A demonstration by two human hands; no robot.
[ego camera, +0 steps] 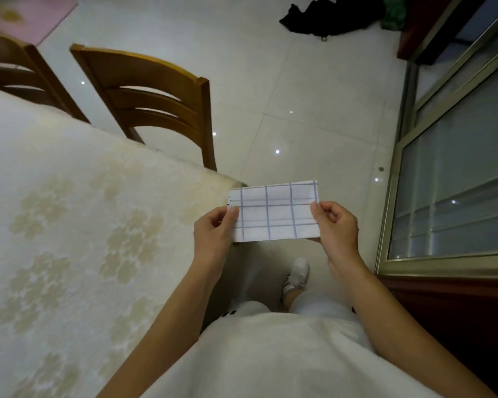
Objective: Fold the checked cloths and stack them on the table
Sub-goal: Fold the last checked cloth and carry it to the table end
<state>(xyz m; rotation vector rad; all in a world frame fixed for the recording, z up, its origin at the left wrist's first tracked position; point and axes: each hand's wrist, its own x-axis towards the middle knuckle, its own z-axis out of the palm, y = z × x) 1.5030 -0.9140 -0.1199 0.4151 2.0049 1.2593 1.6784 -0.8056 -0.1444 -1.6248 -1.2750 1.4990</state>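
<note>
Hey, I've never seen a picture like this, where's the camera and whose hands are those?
No machine here. One wide-angle camera sits on a person's head, looking down at their own arms. The left hand and right hand each pinch one end of a folded checked cloth, white with blue lines, held in the air past the corner of the table. That table, under a cream flowered cover, is at the left, with two wooden chairs behind it. Below are a tiled floor and a white shoe.

White cloth [273,214] w/ blue checks; cream floral tablecloth [84,225]; brown chairs [156,93].
</note>
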